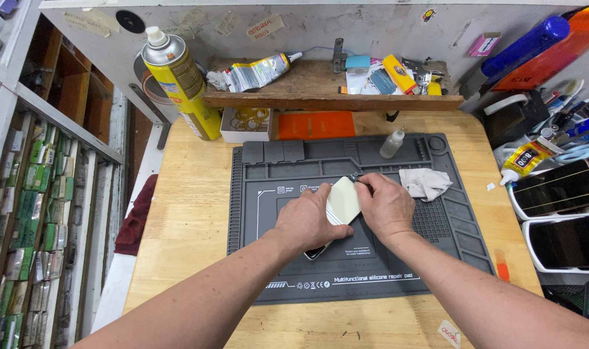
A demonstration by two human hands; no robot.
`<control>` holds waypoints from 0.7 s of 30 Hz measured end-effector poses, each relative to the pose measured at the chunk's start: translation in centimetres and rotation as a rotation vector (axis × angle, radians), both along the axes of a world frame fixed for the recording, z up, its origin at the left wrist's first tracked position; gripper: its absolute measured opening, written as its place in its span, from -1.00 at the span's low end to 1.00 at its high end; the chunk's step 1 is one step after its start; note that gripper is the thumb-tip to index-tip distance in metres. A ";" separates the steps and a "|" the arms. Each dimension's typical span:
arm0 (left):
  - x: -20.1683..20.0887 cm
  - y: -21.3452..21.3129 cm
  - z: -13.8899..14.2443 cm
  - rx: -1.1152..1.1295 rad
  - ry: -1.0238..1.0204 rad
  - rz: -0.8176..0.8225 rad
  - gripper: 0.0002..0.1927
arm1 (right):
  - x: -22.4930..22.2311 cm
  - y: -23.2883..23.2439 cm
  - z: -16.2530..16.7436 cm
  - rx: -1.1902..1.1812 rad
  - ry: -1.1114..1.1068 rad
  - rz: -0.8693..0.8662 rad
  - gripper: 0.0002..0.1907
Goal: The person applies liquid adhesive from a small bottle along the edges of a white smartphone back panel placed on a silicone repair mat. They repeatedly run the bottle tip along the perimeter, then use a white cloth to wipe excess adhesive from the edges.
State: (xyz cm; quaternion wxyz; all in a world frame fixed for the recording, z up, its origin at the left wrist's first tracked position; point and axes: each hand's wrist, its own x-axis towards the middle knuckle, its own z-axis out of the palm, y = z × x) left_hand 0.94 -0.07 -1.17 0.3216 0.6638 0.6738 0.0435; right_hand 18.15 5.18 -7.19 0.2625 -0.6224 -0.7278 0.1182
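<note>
Pale, smooth phone back panel (pixel 343 200), a rounded rectangle with a faint sheen, tilted up at the centre of a dark grey silicone repair mat (pixel 294 174) moulded with small trays, ridges and a dotted grid. Crumpled white cloth (pixel 425 182) just right of the hands, soft and creased; small clear squeeze bottle (pixel 392 143) upright near the mat's far edge. Beneath, a light wooden worktop (pixel 184 213), grain visible. Tall yellow spray can (pixel 179 84) at back left, next to a rough wooden shelf (pixel 320 97) littered with tubes and packets. Two dark-screened phones (pixel 566 213) lying in white trays at far right. Left hand (pixel 307 220) curled loosely, thumb and fingers on the panel's left edge, a dark phone corner (pixel 315 252) peeking from under the palm. Right hand (pixel 386 205) curled, fingertips pinching the panel's upper right edge; whether a small tool sits there, impossible to tell.
</note>
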 end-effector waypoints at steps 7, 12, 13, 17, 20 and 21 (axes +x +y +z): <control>0.1 0.1 -0.3 -0.003 0.021 -0.001 -0.11 | -0.3 0.0 -0.2 0.004 -0.005 -0.018 -0.81; 0.0 0.1 -0.5 0.013 0.032 -0.012 -0.11 | -0.6 0.3 0.0 -0.040 0.001 -0.026 -0.81; 0.0 0.1 -0.5 0.006 0.040 -0.015 -0.12 | -0.6 0.4 0.1 -0.061 -0.001 -0.033 -0.81; 0.2 0.1 -0.4 0.023 0.045 0.005 -0.08 | -0.6 1.6 0.9 -0.280 -0.050 -0.093 -0.79; 0.2 0.3 -0.2 -0.058 0.051 0.023 -0.04 | -0.2 2.7 1.3 -0.356 0.014 -0.045 -0.77; 0.2 0.3 -0.2 -0.040 0.050 0.025 -0.04 | -0.2 3.0 1.2 -0.356 0.007 -0.032 -0.78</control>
